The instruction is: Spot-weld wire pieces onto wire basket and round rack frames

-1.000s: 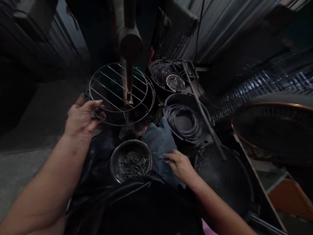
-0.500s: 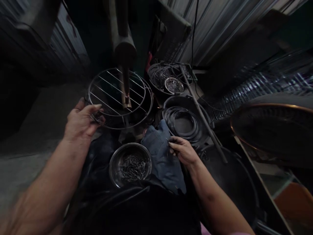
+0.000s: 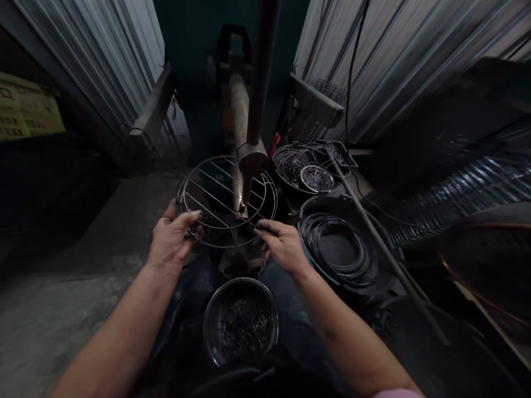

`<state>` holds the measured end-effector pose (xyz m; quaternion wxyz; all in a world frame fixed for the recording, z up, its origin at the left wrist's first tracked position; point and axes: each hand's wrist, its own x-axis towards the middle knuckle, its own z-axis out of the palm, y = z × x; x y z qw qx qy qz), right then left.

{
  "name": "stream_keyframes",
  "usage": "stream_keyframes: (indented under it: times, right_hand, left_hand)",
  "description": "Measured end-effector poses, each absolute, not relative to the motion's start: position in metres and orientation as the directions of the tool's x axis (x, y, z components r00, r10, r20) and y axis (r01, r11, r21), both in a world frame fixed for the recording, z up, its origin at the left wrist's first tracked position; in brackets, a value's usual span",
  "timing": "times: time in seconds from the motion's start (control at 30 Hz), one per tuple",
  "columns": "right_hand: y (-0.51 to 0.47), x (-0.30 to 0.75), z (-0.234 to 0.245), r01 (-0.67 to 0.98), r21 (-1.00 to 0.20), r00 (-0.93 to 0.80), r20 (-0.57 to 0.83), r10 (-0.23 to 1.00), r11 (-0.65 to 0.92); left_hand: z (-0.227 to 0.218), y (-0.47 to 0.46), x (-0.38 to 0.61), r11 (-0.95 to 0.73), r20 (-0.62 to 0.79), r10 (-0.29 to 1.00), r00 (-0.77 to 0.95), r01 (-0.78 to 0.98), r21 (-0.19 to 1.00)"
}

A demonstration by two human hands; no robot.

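A round wire rack, made of rings crossed by parallel bars, is held at its left edge by my left hand, fingers and thumb closed on the rim. My right hand pinches a short, thin piece of wire at the rack's near right edge, just below the metal electrode tips of a welding machine. The wire is dark and mostly hidden by the fingers. The lower electrode arm shows through the rack's bars. Below my hands sits a steel bowl with many short bent wire pieces in it.
To the right stands a basin with coiled wire; behind it are wire rings and a small dish. A long rod slants across them. Corrugated metal walls rise behind. A yellow crate is far left.
My right hand has moved from over the blue cloth on my lap up and left to the rack's edge. The rack has moved closer under the electrode tips, and the view has shifted.
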<state>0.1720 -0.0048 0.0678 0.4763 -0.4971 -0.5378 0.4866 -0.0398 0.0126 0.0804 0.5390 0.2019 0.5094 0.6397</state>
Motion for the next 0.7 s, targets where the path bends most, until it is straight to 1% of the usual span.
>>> stream_keyframes:
  times: [0.17,0.33,0.53,0.7]
  right_hand:
    - [0.0,0.159,0.061,0.096,-0.993,0.058,0.07,0.996,0.064]
    - [-0.001,0.147,0.056,0.021,-0.997,0.129,0.077,0.989,0.075]
    - [-0.002,0.143,0.054,-0.025,-0.998,0.17,0.06,0.984,0.065]
    - [0.005,0.14,0.059,-0.046,-0.995,0.195,0.075,0.978,0.085]
  left_hand:
    - [0.082,0.018,-0.044,0.093,-0.275,0.899,-0.34,-0.467,0.879]
    - [0.081,0.022,-0.051,0.098,-0.272,0.905,-0.328,-0.459,0.883]
    - [0.084,0.028,-0.055,0.131,-0.304,0.897,-0.321,-0.465,0.876]
    - [0.09,0.034,-0.055,0.144,-0.308,0.896,-0.321,-0.447,0.883]
